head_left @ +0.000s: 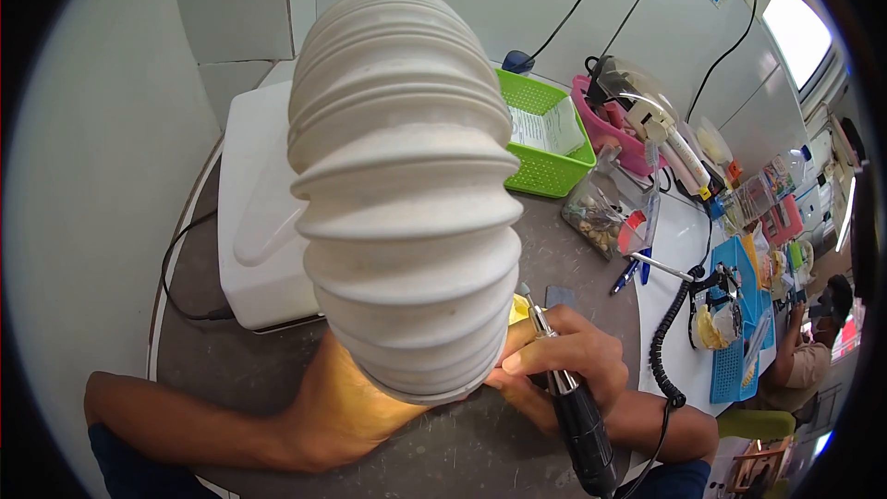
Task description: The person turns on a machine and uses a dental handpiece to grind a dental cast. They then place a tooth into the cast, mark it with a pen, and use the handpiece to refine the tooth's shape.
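Observation:
My right hand (577, 360) grips a black and silver rotary handpiece (582, 434) like a pen. A small greyish grinding bit (525, 289) sticks out of its tip, pointing up and away from me. A large white corrugated hose (407, 194) fills the middle of the view and covers most of my left hand (356, 402). Only the back of that hand and the wrist show, brightly lit; its fingers and anything in them are hidden. Beside the bit, a bright yellow patch (520, 310) peeks out past the hose, too covered to name.
A white box-shaped device (263, 212) stands left on the dark bench. Behind are a green basket (545, 171) with papers and a pink basket (596, 129). A bag of small pieces (596, 217), pens (633, 268), a coiled cord (661, 342) and a blue tray (730, 379) lie right. Another person (808, 351) sits far right.

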Available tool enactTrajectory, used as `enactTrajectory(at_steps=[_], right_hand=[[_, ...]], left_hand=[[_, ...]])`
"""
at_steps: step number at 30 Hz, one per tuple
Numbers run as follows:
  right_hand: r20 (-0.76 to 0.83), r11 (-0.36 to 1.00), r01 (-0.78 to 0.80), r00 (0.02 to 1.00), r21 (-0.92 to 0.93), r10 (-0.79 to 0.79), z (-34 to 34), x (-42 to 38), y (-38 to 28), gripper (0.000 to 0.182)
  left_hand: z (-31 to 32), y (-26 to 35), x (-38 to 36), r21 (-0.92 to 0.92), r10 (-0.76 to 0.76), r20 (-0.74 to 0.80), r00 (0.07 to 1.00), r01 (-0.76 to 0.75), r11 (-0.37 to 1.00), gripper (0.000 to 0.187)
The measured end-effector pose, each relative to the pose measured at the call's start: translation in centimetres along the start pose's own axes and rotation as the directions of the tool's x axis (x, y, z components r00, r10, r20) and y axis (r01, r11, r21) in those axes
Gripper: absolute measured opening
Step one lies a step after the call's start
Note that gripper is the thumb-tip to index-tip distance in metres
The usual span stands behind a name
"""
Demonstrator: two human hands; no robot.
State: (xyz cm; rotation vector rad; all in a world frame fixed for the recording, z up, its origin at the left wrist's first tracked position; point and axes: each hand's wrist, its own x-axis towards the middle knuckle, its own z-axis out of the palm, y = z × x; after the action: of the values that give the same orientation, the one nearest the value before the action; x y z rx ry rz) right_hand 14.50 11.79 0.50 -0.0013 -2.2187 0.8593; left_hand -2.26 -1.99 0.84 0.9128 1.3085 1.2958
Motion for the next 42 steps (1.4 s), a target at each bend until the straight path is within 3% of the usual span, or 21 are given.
enactTrajectory(at_steps=[2, 4, 5, 7, 10, 14, 16, 19, 22, 23, 26, 30, 42], right_hand=[[-0.003, 1.000, 0.001, 1.000, -0.002, -0.001, 0.0, 0.1, -0.1, 0.038], [-0.006, 1.000, 0.002, 1.000, -0.004, -0.002, 0.1, 0.1, -0.2, 0.038], [-0.012, 1.000, 0.006, 1.000, -0.013, -0.006, 0.2, 0.2, -0.2, 0.038], [-0.020, 1.000, 0.012, 1.000, -0.023, -0.012, 0.3, 0.2, -0.2, 0.037], [-0.034, 0.999, 0.037, 0.999, -0.027, -0.038, 0.4, -0.1, 0.3, 0.036], [-0.057, 0.999, 0.047, 0.997, -0.026, -0.049, 0.7, -0.2, 0.3, 0.035], [-0.072, 0.999, 0.044, 0.996, -0.025, -0.045, 0.7, -0.1, 0.1, 0.035], [-0.069, 0.996, 0.020, 0.997, -0.086, -0.026, -0.2, 0.0, -0.8, 0.029], [-0.006, 0.993, -0.015, 1.000, -0.121, 0.014, -1.2, 0.1, -1.3, 0.031], [0.029, 0.990, 0.015, 1.000, -0.143, -0.011, -1.2, 0.1, -1.2, 0.030], [0.020, 0.990, 0.079, 0.997, -0.116, -0.077, -0.6, 0.0, -0.6, 0.028], [-0.114, 0.992, 0.125, 0.986, 0.024, -0.122, 0.4, -0.1, 0.2, 0.029], [-0.033, 0.980, 0.132, 0.991, 0.150, -0.129, 0.5, 0.0, -1.1, 0.036]], left_hand=[[-0.1, -0.3, 0.0, 0.097, 0.014, 0.044, 0.999, -0.018, 0.995, 0.016], [0.0, -0.9, 0.0, -0.047, 0.008, -0.067, 0.998, -0.011, 0.999, 0.053], [0.0, -0.8, 0.0, -0.046, 0.009, -0.066, 0.998, -0.012, 0.999, 0.053], [0.1, -0.2, -0.1, 0.166, 0.116, -0.008, 0.993, -0.113, 0.980, 0.020], [0.5, 0.3, -0.4, 0.097, 0.025, -0.067, 0.997, -0.019, 0.995, 0.021], [0.4, 0.6, -0.2, 0.060, 0.018, -0.027, 0.999, -0.017, 0.998, 0.021], [0.4, 0.7, -0.1, -0.079, -0.056, -0.079, 0.995, 0.050, 0.996, 0.041], [0.5, 0.2, -0.1, -0.138, -0.014, -0.032, 0.999, 0.009, 0.990, 0.024], [0.3, 0.1, 0.2, -0.254, -0.029, 0.011, 1.000, 0.031, 0.967, 0.025], [0.3, 0.1, 0.2, -0.429, -0.082, 0.015, 0.996, 0.081, 0.900, 0.032], [0.1, -0.3, 0.2, -0.497, -0.102, 0.067, 0.993, 0.121, 0.859, 0.032], [0.1, -0.3, 0.2, -0.474, -0.120, 0.052, 0.991, 0.131, 0.871, 0.033], [0.1, -0.7, 0.2, -0.410, -0.077, -0.030, 0.997, 0.058, 0.910, 0.039]])
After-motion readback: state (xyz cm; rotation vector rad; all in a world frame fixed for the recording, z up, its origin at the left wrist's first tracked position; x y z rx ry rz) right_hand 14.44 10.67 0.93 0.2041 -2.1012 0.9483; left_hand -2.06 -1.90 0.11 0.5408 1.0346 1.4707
